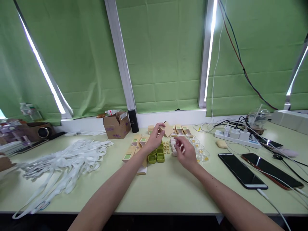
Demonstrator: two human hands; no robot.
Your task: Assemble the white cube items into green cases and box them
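Observation:
My left hand (pixel 156 138) is above the middle of the table, its fingers closed at the edge of a tan kraft-paper packet (pixel 169 129), which is tilted. Small green square pots (pixel 160 157) stand in rows below that hand, with tiny yellowish pieces (pixel 166 147) beside them. My right hand (pixel 187 153) hovers by a column of small white rolls (pixel 173 143), thumb and fingers curved but apart; I see nothing between them. Clear plastic cups with yellow bits inside (pixel 205 155) are right of it. Kraft packets with green labels (pixel 128 156) lie left of the pots.
White lanyards (pixel 72 158) are heaped on the left, near another person's hand (pixel 6 163). A cardboard box (pixel 117 125) and a black cylinder (pixel 133 121) stand at the back. Phones (pixel 242 170) on charging cables and a power strip (pixel 237 138) occupy the right.

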